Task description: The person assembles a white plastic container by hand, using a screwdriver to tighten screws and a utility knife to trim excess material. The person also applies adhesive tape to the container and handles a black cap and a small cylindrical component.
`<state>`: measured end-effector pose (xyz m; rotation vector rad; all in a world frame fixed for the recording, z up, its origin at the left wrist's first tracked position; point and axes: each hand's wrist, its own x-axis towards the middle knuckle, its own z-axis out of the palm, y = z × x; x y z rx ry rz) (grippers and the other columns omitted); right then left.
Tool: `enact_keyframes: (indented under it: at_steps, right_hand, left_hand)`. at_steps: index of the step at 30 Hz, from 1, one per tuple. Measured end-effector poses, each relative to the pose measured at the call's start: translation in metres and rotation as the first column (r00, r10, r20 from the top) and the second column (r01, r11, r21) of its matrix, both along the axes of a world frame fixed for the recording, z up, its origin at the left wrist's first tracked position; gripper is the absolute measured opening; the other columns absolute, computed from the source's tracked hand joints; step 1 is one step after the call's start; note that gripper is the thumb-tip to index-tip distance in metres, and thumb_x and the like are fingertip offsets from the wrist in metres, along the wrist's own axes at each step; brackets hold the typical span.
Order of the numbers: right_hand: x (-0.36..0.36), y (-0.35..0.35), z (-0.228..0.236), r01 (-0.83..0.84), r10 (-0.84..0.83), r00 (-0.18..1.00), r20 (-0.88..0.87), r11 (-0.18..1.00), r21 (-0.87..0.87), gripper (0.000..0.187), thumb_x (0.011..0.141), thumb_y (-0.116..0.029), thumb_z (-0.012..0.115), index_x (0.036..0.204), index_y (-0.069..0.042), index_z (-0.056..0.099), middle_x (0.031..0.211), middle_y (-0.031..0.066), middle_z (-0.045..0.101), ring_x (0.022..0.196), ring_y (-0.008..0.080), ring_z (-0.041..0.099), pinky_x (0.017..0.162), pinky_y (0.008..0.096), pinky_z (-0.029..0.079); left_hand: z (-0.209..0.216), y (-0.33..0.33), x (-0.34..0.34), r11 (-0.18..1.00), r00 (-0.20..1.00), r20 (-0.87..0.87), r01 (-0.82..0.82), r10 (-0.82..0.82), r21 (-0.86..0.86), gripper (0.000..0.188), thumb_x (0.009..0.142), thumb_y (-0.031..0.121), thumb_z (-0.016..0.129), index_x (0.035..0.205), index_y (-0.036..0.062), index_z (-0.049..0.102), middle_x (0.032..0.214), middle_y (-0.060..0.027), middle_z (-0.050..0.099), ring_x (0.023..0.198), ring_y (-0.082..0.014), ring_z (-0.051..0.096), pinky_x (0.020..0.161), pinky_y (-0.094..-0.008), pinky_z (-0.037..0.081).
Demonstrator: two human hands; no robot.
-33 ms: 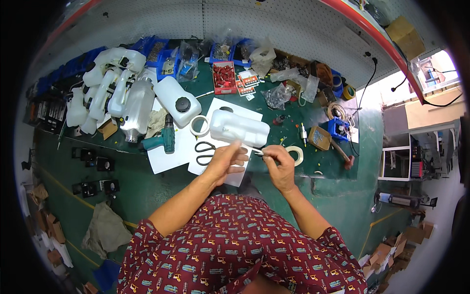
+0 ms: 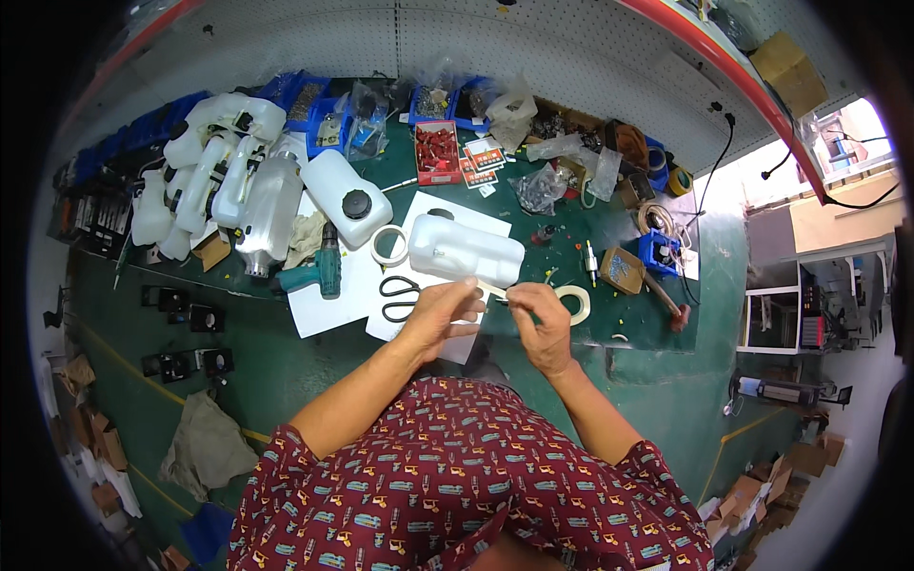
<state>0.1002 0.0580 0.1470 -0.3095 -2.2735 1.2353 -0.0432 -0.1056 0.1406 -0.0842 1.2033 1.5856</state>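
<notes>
A short pale strip (image 2: 491,289), which looks like tape, stretches between my two hands in front of a translucent white plastic tank (image 2: 465,249). My left hand (image 2: 441,316) has its fingertips on the strip's left end, its lower fingers bent and slightly apart. Thumb and forefinger of my right hand (image 2: 541,328) pinch the other end, where a small dark bit shows, too small to name. A roll of cream tape (image 2: 583,306) lies just beyond my right hand. Black-handled scissors (image 2: 398,298) rest by my left hand, their blades hidden. Under the tank are white paper sheets (image 2: 333,312).
Left of the scissors are a white tape roll (image 2: 377,254), a teal cordless drill (image 2: 328,262) and a capped white tank (image 2: 345,197). More tanks (image 2: 205,176) crowd the left. A red parts box (image 2: 437,176) stands behind; a hammer (image 2: 680,312) lies right.
My right hand has shifted very slightly left, and the pale strip now shows a broader face between the fingertips. Everything on the bench stays in place.
</notes>
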Motion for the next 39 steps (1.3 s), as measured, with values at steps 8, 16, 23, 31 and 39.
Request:
enact_keyframes:
  at_steps: [8,16,23,31,39]
  right_hand:
    - [-0.004,0.005,0.021,-0.168,0.149,0.985,0.083,0.932,0.322,0.044,0.083,0.009,0.073,0.123,-0.01,0.076,0.13,0.0139,0.063,0.116,0.033,0.059,0.084,0.0373,0.058]
    - [-0.001,0.05,0.019,-0.114,0.119,0.993,0.018,0.976,-0.187,0.037,0.089,0.004,0.072,0.126,-0.004,0.074,0.123,0.0104,0.063,0.096,0.0195,0.066,0.076,0.0293,0.054]
    - [0.0,0.07,0.014,-0.271,0.307,0.951,0.029,0.877,-0.397,0.023,0.089,-0.001,0.076,0.112,-0.003,0.072,0.118,0.0071,0.063,0.096,0.0137,0.065,0.072,0.0252,0.054]
    - [0.001,0.07,0.017,-0.145,0.268,0.96,0.082,0.727,-0.672,0.012,0.094,-0.005,0.077,0.1,0.004,0.073,0.106,0.0096,0.069,0.089,0.0137,0.069,0.068,0.0268,0.063]
    - [-0.003,0.072,0.024,-0.041,0.26,0.942,0.214,0.72,-0.693,0.018,0.09,-0.007,0.081,0.095,0.008,0.072,0.089,0.0106,0.075,0.074,0.0141,0.072,0.065,0.0266,0.059]
  left_hand:
    - [-0.014,0.029,-0.001,0.989,0.978,-0.171,-0.135,0.122,-0.064,0.017,0.1,0.017,0.073,0.089,0.0044,0.07,0.082,-0.0044,0.07,0.07,-0.0104,0.066,0.065,-0.0262,0.062]
    - [0.001,0.039,-0.01,0.996,0.986,-0.145,-0.088,0.084,-0.021,0.013,0.098,0.018,0.076,0.091,0.0073,0.072,0.085,-0.0003,0.069,0.073,-0.0088,0.066,0.068,-0.0257,0.063]
    - [0.025,0.055,0.008,0.999,0.975,-0.224,0.007,-0.017,-0.044,0.017,0.098,0.019,0.078,0.095,0.0056,0.068,0.083,-0.0031,0.068,0.071,-0.0111,0.068,0.066,-0.0257,0.061]
    - [0.021,0.062,0.012,0.998,0.981,-0.182,0.062,-0.061,0.001,0.014,0.102,0.016,0.074,0.099,0.003,0.068,0.089,-0.0049,0.07,0.075,-0.0111,0.069,0.07,-0.026,0.062]
    - [0.02,0.059,0.008,0.987,0.981,-0.131,0.154,-0.147,0.047,0.013,0.104,0.015,0.071,0.101,0.0023,0.069,0.094,-0.0063,0.071,0.083,-0.0126,0.071,0.076,-0.0279,0.066]
